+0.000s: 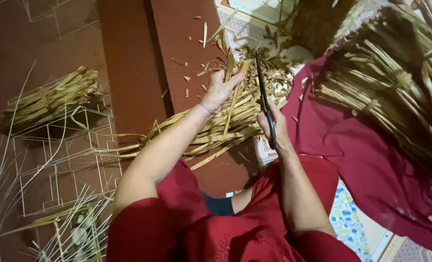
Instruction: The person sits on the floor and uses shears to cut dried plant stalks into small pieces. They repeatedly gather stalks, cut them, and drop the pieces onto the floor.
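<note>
My left hand [221, 90] grips a few flat tan straw strips [231, 73] and holds them up, their ends pointing away from me. My right hand [274, 127] holds black scissors [263, 94] by the handles, blades pointing away and lying just right of the strips. Below both hands a loose bundle of straw strips [211, 131] lies across the red-brown floor. Short cut scraps [274, 80] are piled beyond the hands. A silver bracelet [207, 107] sits on my left wrist.
White wire frames [60, 160] stand at the left, one topped with a straw bundle [51, 99]. A large heap of tied straw bundles [395, 82] rests on red cloth [361, 160] at the right. Patterned floor tiles [352, 218] show near my lap.
</note>
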